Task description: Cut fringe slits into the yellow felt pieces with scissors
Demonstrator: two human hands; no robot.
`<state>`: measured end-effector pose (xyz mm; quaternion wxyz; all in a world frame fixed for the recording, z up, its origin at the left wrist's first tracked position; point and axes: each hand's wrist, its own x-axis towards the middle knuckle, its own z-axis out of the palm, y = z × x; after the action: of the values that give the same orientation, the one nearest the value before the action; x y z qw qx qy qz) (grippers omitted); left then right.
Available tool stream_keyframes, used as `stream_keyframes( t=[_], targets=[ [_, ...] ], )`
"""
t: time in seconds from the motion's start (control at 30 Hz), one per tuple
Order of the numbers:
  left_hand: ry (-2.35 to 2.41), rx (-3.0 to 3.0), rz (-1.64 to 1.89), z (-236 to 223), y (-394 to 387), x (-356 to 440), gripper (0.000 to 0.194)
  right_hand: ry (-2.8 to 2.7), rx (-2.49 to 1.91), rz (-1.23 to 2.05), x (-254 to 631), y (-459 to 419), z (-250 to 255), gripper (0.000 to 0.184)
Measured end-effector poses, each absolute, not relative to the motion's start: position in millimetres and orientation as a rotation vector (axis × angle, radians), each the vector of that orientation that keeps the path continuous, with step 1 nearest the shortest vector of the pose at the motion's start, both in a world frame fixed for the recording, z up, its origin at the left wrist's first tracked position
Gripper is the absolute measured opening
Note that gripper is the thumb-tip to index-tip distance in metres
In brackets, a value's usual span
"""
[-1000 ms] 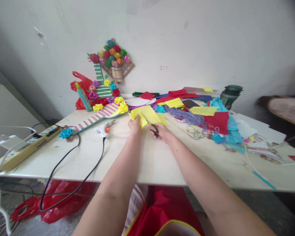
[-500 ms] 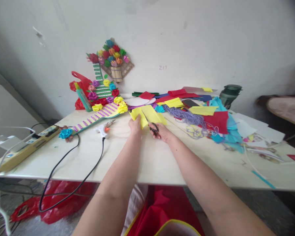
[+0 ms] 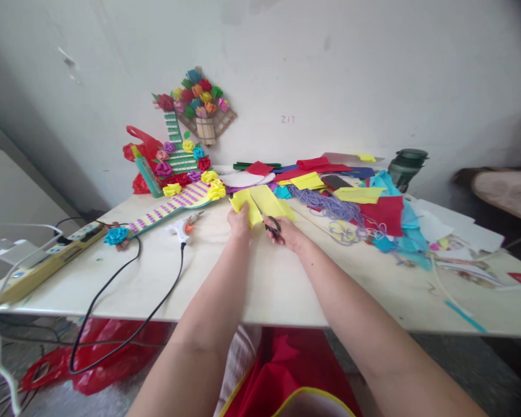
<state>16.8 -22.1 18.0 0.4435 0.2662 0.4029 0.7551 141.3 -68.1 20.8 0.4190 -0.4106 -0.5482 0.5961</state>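
Observation:
My left hand [image 3: 239, 219] is closed on the left part of a yellow sheet of crepe paper [image 3: 272, 202], held low over the middle of the table. In my right hand [image 3: 284, 231] is a pair of scissors [image 3: 272, 227] with black handles, the fingers wrapped round the loops. Its blades lie across the yellow paper, pointing away from me and slightly left. Whether the blades are parted I cannot tell. The paper spreads on both sides of the blades, its right part reaching behind my right hand.
A white glue gun [image 3: 181, 229] lies left of my hands, its black cord running off the table edge. Farther left are a power strip [image 3: 47, 263] and a flower-decorated board [image 3: 173, 202]. Purple yarn [image 3: 321, 202], coloured paper and a dark bottle [image 3: 406, 169] are to the right.
The scissors have turned slightly in my right hand, and their blades show more plainly over the paper. My left hand keeps its hold; the view has shifted a little.

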Motion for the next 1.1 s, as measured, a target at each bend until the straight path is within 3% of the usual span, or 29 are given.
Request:
stream_keyframes(
  t=[0.73, 1.1],
  targets=[
    [1.012, 0.580, 1.865, 16.3, -17.9, 16.2, 0.012, -1.357, -1.126, 1.460, 138.8, -66.5, 19.2, 0.031],
    [0.985, 0.577, 1.840, 19.3, -22.6, 17.8, 0.015, -1.392, -1.004, 1.477, 140.5, -68.3, 20.1, 0.040]
  ],
)
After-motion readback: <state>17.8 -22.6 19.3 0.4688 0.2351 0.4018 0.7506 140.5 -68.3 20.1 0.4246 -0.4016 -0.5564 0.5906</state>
